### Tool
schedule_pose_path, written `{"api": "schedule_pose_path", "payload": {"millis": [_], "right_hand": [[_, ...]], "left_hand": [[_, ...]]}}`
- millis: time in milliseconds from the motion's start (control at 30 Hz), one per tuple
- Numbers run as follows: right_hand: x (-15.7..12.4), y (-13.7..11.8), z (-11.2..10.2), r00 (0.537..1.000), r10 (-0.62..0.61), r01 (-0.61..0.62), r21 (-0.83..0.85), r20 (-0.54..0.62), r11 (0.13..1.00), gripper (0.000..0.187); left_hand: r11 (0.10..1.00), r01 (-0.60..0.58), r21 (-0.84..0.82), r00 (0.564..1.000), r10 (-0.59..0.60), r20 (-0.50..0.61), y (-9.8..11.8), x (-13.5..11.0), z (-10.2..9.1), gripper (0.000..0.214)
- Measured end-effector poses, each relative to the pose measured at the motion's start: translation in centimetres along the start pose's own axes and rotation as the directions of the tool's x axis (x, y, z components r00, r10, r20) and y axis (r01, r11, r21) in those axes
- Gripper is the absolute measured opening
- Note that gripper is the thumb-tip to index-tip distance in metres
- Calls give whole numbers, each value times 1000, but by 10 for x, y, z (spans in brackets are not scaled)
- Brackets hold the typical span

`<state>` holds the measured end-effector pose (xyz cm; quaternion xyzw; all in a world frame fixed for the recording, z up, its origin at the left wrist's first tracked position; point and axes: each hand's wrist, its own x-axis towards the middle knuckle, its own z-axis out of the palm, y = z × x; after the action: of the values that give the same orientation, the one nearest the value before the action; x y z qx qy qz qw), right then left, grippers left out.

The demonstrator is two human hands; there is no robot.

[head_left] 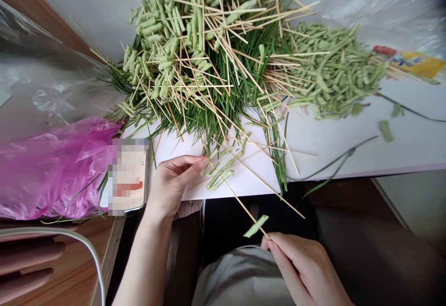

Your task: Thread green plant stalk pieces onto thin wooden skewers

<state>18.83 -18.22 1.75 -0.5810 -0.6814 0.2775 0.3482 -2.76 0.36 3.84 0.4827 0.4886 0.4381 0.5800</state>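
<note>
My right hand [303, 262] pinches the lower end of a bamboo skewer [240, 202] over my lap. One cut green bean piece [256, 226] sits crosswise on that skewer, close to my right fingertips. Near the skewer's far end, my left hand [179, 176] is closed, with a short green bean piece [205, 166] between thumb and forefinger. Whether the skewer tip has gone through this piece cannot be made out. Just right of my left fingers, several more bean pieces [226, 166] lie close together by the table's front edge.
A heap of threaded bean skewers [174, 59] lies over green chives [240, 92] at the back. Loose bean pieces [334, 73] are piled right. Left are a pink plastic bag [59, 166] and a phone [130, 176]. Clear plastic [386, 8] lies back right on the white table [334, 152].
</note>
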Motion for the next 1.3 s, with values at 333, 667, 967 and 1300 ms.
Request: {"api": "schedule_pose_path", "payload": {"millis": [333, 667, 967, 1300], "right_hand": [[4, -7, -5, 998, -11, 10, -20, -58, 1000, 32], [3, -4, -4, 999, -24, 24, 10, -21, 1000, 30], [2, -4, -5, 1000, -17, 17, 16, -14, 1000, 30], [2, -4, -5, 1000, 2, -1, 30, -18, 1000, 28]], "left_hand": [[998, -50, -32, 998, 48, -41, 3, 3, -4, 18], [999, 1, -39, 1000, -2, -22, 2, 1, -4, 22], [999, 10, -34, 1000, -10, -20, 3, 2, -3, 23], [999, 27, -24, 998, -28, -47, 4, 2, -2, 26]]}}
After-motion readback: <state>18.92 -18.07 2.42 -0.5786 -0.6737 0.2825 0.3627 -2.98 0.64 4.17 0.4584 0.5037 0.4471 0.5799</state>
